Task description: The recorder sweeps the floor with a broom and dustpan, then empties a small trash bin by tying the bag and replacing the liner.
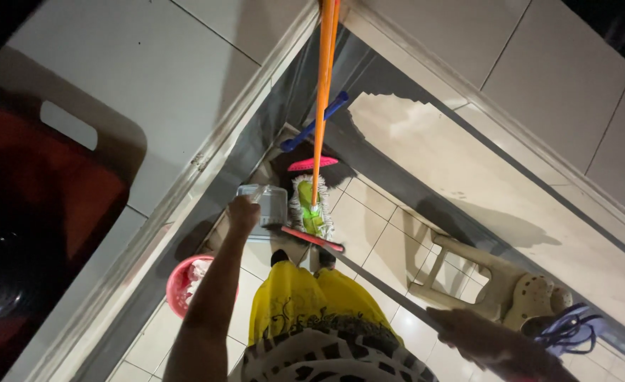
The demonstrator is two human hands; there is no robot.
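Note:
My left hand [243, 212] reaches forward, its fingers closed on the edge of a grey plastic bin [266, 201] on the tiled floor. My right hand [482, 336], blurred at the lower right, grips a long dark stick [390, 290]. The stick runs down to a red head [312, 239] by my feet. An orange mop handle [324, 85] leans upright against the wall. Its green, fringed mop head [311, 212] rests on the floor just right of the bin. A yellow skirt [305, 297] covers my legs.
A pink basin [184, 284] sits on the floor at the left. A beige plastic stool [468, 272], pale clogs [539, 297] and purple cords [571, 327] lie at the right. A blue handle [312, 126] and a pink brush [312, 163] sit behind the mop. Tiled ledges flank the narrow floor.

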